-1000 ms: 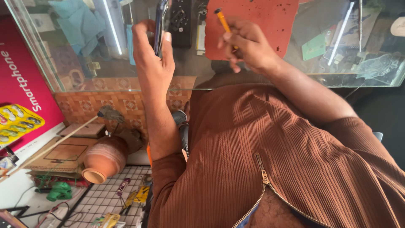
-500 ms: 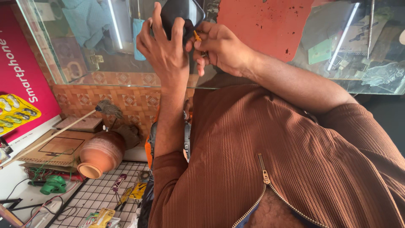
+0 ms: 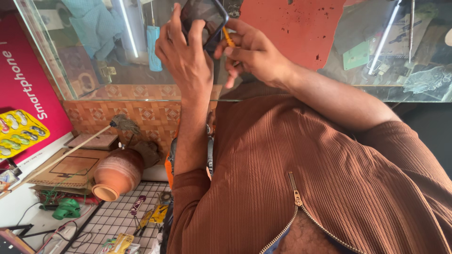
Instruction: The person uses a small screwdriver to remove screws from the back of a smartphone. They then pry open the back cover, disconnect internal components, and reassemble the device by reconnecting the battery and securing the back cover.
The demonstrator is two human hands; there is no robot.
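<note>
The glass-topped counter serves as the landmark for all positions below.

1. Left of the counter stands a magenta display board with a yellow panel fixed to its lower part. It faces outward, apparently so that it can be read from in front.
2. Below the counter's patterned orange tile front, a long-handled brush with a pale wooden stick leans across a flat brown cardboard box. A round terracotta clay pot lies tipped on its side against that box, mouth toward the camera.
3. Further below the counter, a white wire grid rack carries small packaged items laid flat. A green coiled object lies just left of the rack.
4. Above the counter top, the left hand is clamped around the dark rectangular smartphone, fingers on one edge and thumb on the other. This grip appears to steady the device and turn its edge toward the other hand.
5. Just right of the smartphone, the right hand is pinched shut on a slim yellow-orange tool, whose tip meets the smartphone's edge. The two hands are close together, nearly touching.
6. On the counter behind the hands lies a red mat. Loose parts are visible under the glass at the counter's right end.
</note>
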